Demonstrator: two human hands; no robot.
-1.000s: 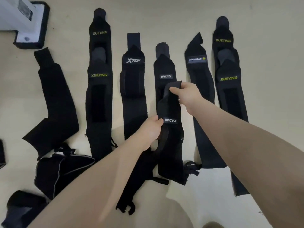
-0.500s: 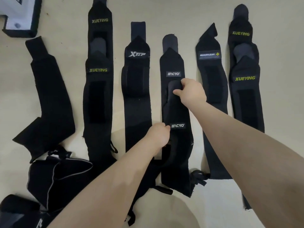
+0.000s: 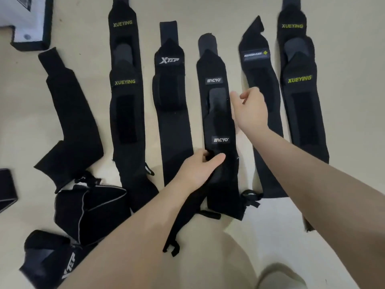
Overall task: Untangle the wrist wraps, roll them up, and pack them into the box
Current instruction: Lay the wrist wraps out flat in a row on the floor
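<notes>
Your left hand (image 3: 200, 170) pinches the lower part of the IIACYO wrap (image 3: 220, 126), which lies flat on the floor between its neighbours. Your right hand (image 3: 251, 110) hovers beside it, fingers loosely curled, holding nothing. Smooth it straight, then roll tightly from one end.

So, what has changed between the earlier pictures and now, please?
The right hand has let go of the top end of the upper IIACYO wrap and drawn off to the right, fingers loose. That wrap, lifted a second ago, now lies flat on the lower IIACYO wrap. The left hand still grips its lower part. The other wraps lie as before.
</notes>
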